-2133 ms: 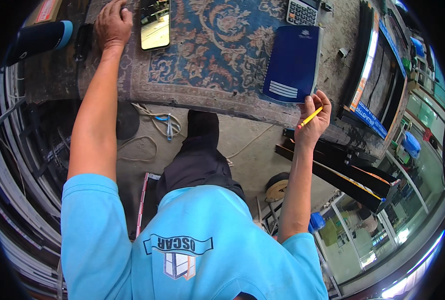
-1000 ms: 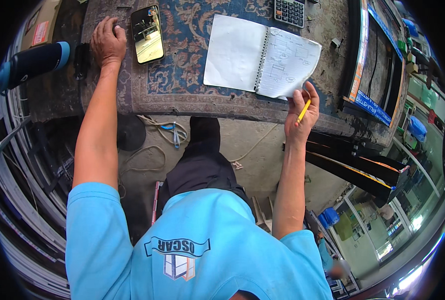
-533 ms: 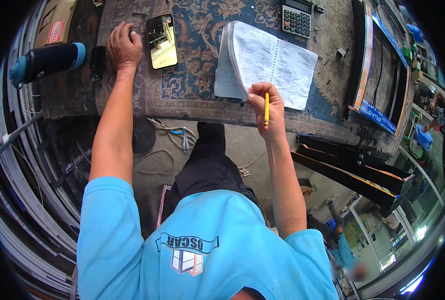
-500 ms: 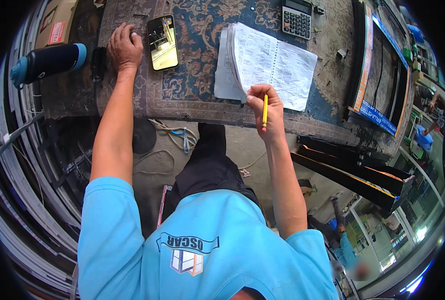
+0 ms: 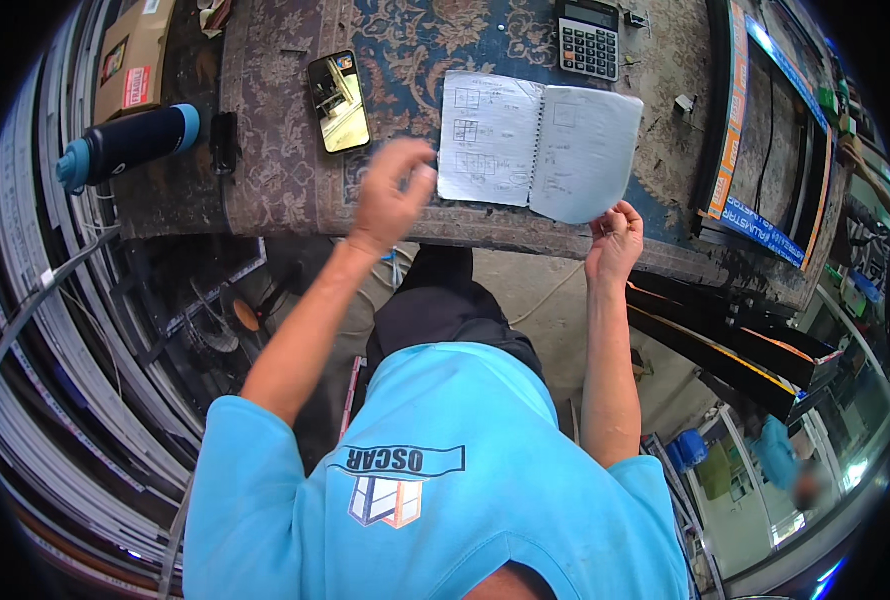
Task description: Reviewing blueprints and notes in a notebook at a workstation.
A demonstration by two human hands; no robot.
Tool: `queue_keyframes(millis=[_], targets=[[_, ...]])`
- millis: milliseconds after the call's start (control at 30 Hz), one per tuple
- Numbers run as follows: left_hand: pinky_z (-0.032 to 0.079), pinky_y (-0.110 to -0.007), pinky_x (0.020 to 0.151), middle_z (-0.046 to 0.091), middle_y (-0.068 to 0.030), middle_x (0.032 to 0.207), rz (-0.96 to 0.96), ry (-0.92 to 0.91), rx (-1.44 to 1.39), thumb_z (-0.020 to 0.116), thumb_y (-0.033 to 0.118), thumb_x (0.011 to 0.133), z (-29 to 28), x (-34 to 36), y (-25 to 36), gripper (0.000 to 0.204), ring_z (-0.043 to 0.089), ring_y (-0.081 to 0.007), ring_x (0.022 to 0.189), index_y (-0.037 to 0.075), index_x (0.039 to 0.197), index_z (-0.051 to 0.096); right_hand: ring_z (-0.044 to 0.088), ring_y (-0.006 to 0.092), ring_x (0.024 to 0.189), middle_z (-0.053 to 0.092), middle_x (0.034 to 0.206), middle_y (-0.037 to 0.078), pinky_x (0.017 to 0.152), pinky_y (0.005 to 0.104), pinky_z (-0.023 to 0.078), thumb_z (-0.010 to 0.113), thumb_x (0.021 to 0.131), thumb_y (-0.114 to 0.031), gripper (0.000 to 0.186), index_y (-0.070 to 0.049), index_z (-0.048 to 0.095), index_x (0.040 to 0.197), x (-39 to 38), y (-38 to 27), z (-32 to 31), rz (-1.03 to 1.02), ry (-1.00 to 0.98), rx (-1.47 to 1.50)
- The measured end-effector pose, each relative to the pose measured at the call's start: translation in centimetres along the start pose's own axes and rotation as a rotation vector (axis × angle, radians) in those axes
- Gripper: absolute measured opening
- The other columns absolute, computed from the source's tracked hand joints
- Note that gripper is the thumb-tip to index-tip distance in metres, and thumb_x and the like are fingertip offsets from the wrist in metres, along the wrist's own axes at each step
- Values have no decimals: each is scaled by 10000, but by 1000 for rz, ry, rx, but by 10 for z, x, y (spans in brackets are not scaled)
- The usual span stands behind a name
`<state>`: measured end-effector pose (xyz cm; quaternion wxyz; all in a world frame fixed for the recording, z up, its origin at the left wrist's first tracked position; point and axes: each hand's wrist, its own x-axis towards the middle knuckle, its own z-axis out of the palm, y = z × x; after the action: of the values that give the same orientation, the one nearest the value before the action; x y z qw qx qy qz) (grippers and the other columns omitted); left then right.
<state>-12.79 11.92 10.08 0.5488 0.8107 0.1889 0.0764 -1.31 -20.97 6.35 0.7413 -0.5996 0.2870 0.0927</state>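
A spiral notebook (image 5: 490, 140) lies spread on the patterned cloth, with small boxed sketches and handwriting on its left page. My right hand (image 5: 617, 240) is closed at the lower corner of the right page, pinching and lifting that edge slightly. No pencil shows in this view; part of the right hand's grip is hidden. Just left of the notebook, my left hand (image 5: 397, 195) hovers, slightly blurred, its thumb and fingers apart and nothing between them. A smartphone (image 5: 341, 105) with a reflective screen lies beyond it. Above the notebook sits a grey calculator (image 5: 587, 42).
At the left are a dark blue bottle (image 5: 130, 148), a black object (image 5: 224, 143) and a cardboard box (image 5: 145, 60). Dark frames with orange and blue tape (image 5: 765, 140) stand at the right. Long black profiles (image 5: 715, 340) jut below the table edge. A person (image 5: 775, 455) is at the far lower right.
My left hand has left the table's left side and moved right toward the notebook. My right hand has shifted right to the page corner; the yellow pencil is out of sight. The pages have turned.
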Motion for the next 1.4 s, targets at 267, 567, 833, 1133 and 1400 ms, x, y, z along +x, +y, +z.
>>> queue_keyframes(millis=[267,567,833,1133,1400], targets=[[439,-441,1094,569,-198,1419,61,-98,141,789,414,871,139,7,71,619,551,-374,1306,10,1313,631,635,156,974,615,1102,64,866,304,560,573,926,59,296,-25,569,1210,-18,-10,5,-17,-280,103],[503,-400,923,741,-123,1070,31,-172,-171,713,291,950,174,26,48,290,669,-322,1023,21,1037,771,613,249,1158,582,1310,119,986,440,531,599,980,-147,388,-55,491,1341,-25,-18,5,175,-315,224],[547,-303,776,707,-63,989,-312,0,-424,578,353,1064,151,11,9,400,658,-144,879,-19,1109,717,643,172,1099,623,1251,79,865,379,587,622,1031,-252,415,-29,515,1365,-8,-19,4,53,-286,-14],[491,-299,761,615,-24,918,-327,295,-255,564,256,1066,117,-66,52,262,558,-118,801,32,1044,699,683,154,994,673,1146,70,834,355,620,574,1012,-43,307,-13,560,1317,26,8,-38,10,-290,-135],[497,-445,928,691,-139,1137,102,-176,54,774,254,801,194,3,91,405,642,-343,1087,40,1141,717,662,115,988,672,1164,72,853,249,552,649,987,-34,287,25,593,1263,16,-15,-25,-20,-419,-65]])
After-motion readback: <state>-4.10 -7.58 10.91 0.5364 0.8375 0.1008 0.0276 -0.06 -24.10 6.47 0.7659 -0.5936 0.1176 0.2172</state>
